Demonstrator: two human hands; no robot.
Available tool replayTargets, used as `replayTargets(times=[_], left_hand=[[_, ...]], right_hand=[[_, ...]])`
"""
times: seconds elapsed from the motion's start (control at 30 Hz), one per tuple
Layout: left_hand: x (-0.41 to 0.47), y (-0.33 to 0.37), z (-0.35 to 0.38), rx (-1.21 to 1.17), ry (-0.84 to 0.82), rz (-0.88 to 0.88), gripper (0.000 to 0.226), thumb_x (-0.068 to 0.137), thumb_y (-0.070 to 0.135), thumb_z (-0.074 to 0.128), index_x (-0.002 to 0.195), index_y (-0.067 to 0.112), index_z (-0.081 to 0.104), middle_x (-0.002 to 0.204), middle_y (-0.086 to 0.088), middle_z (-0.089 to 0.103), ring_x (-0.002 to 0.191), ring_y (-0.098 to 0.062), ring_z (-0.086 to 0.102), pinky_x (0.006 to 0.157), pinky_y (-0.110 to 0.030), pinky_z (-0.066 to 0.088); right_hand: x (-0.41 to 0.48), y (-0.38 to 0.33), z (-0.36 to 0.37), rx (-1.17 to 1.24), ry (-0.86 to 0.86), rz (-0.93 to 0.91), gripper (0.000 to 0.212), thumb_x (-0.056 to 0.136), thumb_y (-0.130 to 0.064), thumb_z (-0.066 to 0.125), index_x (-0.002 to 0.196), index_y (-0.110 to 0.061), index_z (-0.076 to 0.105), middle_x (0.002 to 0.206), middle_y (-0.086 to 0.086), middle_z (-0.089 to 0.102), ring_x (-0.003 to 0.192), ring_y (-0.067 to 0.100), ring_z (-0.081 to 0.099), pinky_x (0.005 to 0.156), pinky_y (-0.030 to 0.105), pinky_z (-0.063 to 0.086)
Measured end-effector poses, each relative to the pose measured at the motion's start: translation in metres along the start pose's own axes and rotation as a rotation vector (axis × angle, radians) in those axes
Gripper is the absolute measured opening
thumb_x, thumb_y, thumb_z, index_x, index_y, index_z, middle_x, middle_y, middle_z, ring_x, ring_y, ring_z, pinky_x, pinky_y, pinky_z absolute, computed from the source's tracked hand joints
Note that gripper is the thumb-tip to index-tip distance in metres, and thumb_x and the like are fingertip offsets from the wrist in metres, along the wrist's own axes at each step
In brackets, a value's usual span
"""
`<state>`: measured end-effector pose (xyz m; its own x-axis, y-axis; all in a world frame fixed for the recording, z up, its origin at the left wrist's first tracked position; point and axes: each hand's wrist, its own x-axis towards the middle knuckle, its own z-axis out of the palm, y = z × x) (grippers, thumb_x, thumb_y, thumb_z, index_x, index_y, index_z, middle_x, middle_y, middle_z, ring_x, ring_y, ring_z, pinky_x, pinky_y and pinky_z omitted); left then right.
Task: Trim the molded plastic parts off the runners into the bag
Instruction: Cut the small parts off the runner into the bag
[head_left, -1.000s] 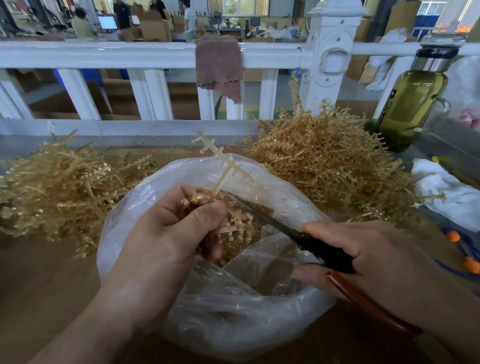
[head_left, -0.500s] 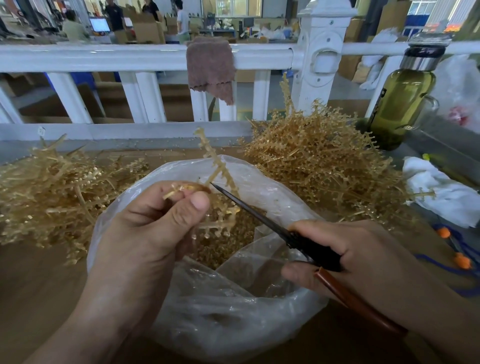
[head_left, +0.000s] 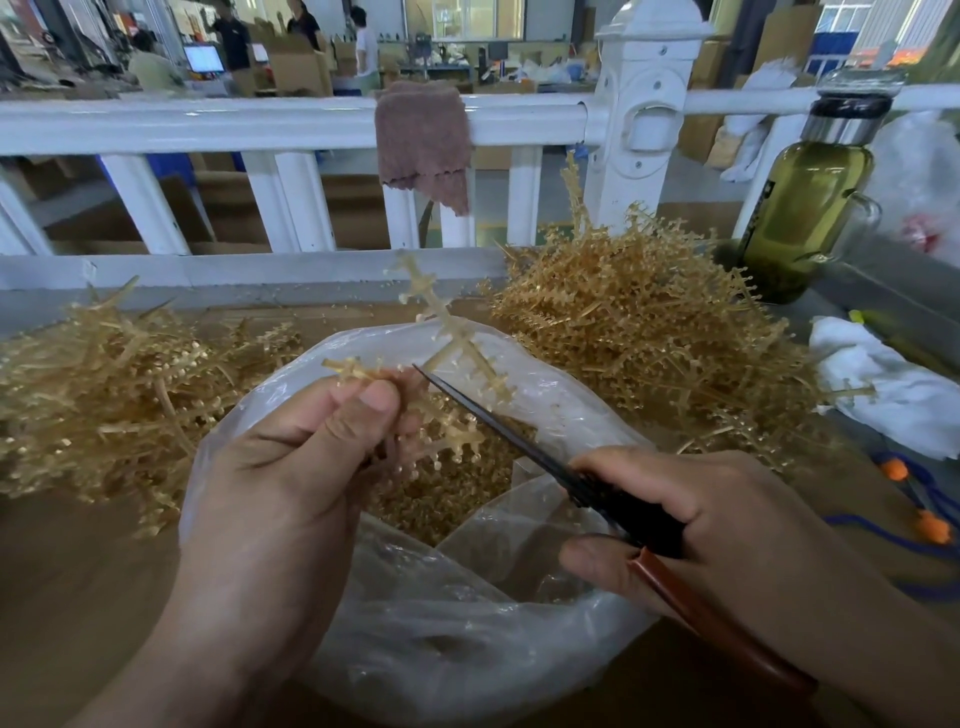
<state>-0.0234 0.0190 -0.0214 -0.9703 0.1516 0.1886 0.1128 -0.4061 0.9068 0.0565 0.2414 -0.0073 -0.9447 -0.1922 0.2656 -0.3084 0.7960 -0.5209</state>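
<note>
Head view. Item: one pale gold runner (head_left: 451, 332), held over the open mouth of the clear bag (head_left: 467, 654). The left hand (head_left: 291, 483) has it, thumb and fingers (head_left: 375, 410) pinching the lower stem. Its long axis rises from that pinch up and away toward the rail, leaning right. A side branch with parts attached hangs just below and right of the thumb, above the loose parts (head_left: 457, 493) already in the bag. The right hand (head_left: 706, 525) is curled round the handles of the scissors (head_left: 498, 423). The blades look closed to a single point. They aim up and left, the tip just beside the left thumb and close to the stem; contact cannot be told. Judgement: the cut belongs to the right hand, and the nearest uncut branch lies below the blade line, toward the wearer. Also on the counter (head_left: 67, 597): left heap (head_left: 104, 395) and right heap (head_left: 649, 338) of runners, flanking the bag.
</note>
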Motion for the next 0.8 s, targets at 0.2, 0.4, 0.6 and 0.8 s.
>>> replayTargets(times=[0.2,0.4,0.6,0.8], left_hand=[[0.0005,0.0015,0.0018,-0.002,0.012,0.032,0.009,0.065,0.027,0.076,0.068,0.022,0.069,0.081,0.002,0.069,0.065,-0.006,0.064,0.062,-0.016,0.053],[0.0020,-0.0023,0.0016,0.037,-0.006,0.035,0.022,0.079,0.014,0.075,0.062,0.025,0.067,0.072,0.004,0.065,0.061,-0.006,0.061,0.060,-0.018,0.053],[0.0007,-0.0020,0.0045,0.048,-0.003,0.056,0.017,0.074,0.017,0.076,0.063,0.025,0.065,0.069,0.003,0.064,0.059,-0.007,0.060,0.058,-0.019,0.053],[-0.0007,-0.0026,0.0064,0.064,0.002,0.046,0.008,0.067,0.023,0.073,0.064,0.022,0.066,0.077,0.000,0.068,0.059,-0.008,0.062,0.058,-0.020,0.055]], right_hand=[[-0.0012,-0.0059,0.0026,-0.131,0.083,0.032,0.048,0.079,-0.073,0.048,0.113,-0.040,0.055,0.082,-0.019,0.068,0.074,-0.001,0.063,0.059,0.024,0.050],[-0.0017,-0.0098,0.0026,-0.252,0.074,0.070,0.042,0.079,-0.071,0.047,0.111,-0.046,0.057,0.075,-0.024,0.061,0.066,0.000,0.056,0.053,0.013,0.042],[-0.0013,-0.0088,0.0015,-0.302,0.055,0.071,0.044,0.081,-0.070,0.044,0.113,-0.044,0.058,0.074,-0.023,0.061,0.063,0.000,0.056,0.050,0.019,0.047],[-0.0019,-0.0089,0.0013,-0.287,0.060,0.050,0.045,0.082,-0.070,0.045,0.116,-0.043,0.058,0.074,-0.023,0.059,0.062,0.000,0.054,0.050,0.018,0.045]])
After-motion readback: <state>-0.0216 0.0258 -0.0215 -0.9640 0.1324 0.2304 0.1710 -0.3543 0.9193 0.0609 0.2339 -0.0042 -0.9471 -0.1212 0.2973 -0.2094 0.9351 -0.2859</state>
